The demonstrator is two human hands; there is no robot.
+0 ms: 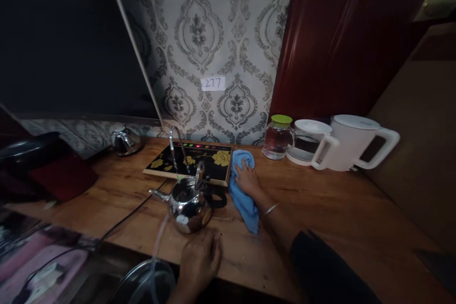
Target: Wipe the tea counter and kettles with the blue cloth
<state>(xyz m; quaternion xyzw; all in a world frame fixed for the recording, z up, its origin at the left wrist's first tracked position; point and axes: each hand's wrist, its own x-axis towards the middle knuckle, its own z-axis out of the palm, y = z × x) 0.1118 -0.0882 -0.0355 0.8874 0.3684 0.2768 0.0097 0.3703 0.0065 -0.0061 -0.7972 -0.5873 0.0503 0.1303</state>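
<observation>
My right hand [247, 180] is on a crumpled blue cloth [245, 204], its fingers bent over the bunched upper part against the wooden counter. The cloth lies along the right side of a black induction cooker [208, 161] with yellow flowers and a lit red light. Closer to me, a shiny steel kettle [188, 211] stands with its lid tipped up and its black handle to the right. A curved metal spout [173, 145] rises behind it. My left hand [201, 256] rests curled at the counter's front edge, just below the kettle; nothing shows in its fingers.
On the right stand a green-lidded glass jug [277, 140], a glass pot with white lid [308, 145] and a white pitcher [352, 145]. A steel pot [125, 141] is at the back left. A black cable [131, 213] crosses the counter; a clear tube [158, 237] hangs below.
</observation>
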